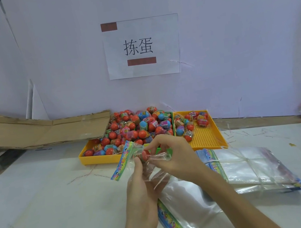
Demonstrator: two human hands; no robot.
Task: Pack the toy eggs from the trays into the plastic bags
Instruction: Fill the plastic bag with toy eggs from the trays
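Slipping a red toy egg (144, 154) into a clear plastic bag (132, 158), held up just in front of the heaped yellow tray (94, 159).

Head view: the left hand (140, 190) pinches the thin, floppy film below the bag's printed header, while the right hand (173, 158), fingers curled, pinches the egg at the mouth. That egg looks light, hard and smooth, so it's best gripped round its middle. More bags (249, 165) lie bundled to the right.

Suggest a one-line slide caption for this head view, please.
Both hands, left and right, slip an egg into a bag before two trays.
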